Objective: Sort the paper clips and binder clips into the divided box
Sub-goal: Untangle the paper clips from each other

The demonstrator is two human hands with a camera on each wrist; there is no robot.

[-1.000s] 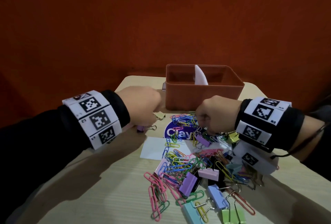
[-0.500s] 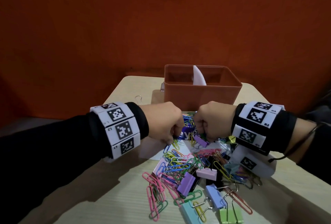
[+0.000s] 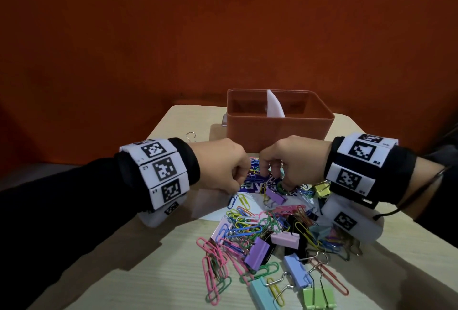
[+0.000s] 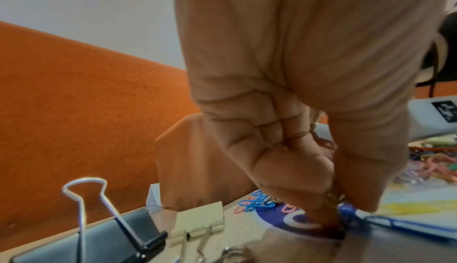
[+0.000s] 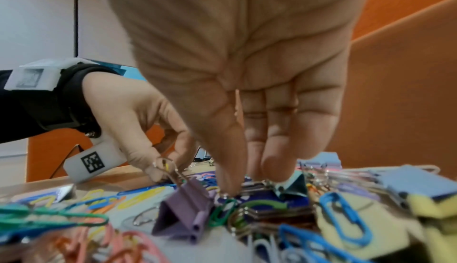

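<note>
Head view is showing both hands working at the edge of the pile [image 3: 267,232] nearest the box [image 3: 278,127], which is standing just behind them with its white divider [image 3: 275,107] upright between two compartments. The left hand [image 3: 220,168] is curling down and pinching something thin between thumb and fingertip; the right wrist view suggests a wire handle [image 5: 170,169], though exactly which clip it belongs to I cannot tell. The right hand [image 3: 290,161] is reaching down with fingers [image 5: 274,157] nearly straight, tips touching a tangle of wire loops beside the purple binder clip [image 5: 184,210], not yet closing on anything.

To do this step well, each hand is probably best lifting one piece slowly, since paper clips [image 3: 215,267] are hooking into one another and into the binder clip handles; shaking a piece free over the pile would stop strays riding along into the wrong compartment.

Everything is lying on a pale wood-grain table [image 3: 153,280], with a printed sheet [image 3: 252,187] under the pile in front of the box. An orange wall [image 3: 223,24] is rising behind the box.
</note>
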